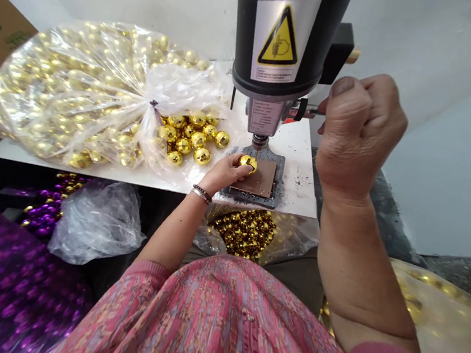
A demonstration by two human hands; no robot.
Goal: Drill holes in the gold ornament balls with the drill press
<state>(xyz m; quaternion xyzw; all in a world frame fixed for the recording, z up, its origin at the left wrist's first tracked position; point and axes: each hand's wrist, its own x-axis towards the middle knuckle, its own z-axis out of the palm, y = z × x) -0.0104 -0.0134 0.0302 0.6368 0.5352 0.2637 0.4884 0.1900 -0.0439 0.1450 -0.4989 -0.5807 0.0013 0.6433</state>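
Under a small bench drill press (283,41), my left hand (226,175) pinches a shiny gold mirror-faceted ball (248,165). The ball is right beneath the drill chuck (260,140), over a brown square block (260,179) on the machine's grey base (278,172). Whether the bit touches the ball I cannot tell. Raised at the machine's right side, my right hand (360,133) is closed in a fist around the feed lever (316,112); the hand hides most of the lever.
Left of the drill, a large clear bag (80,87) of gold balls lies on the white table (300,200), with several loose gold balls (197,139) beside it. Dark shavings dot the tabletop. Below the front edge is an open bag of gold balls (246,234); purple balls (9,287) are at lower left.
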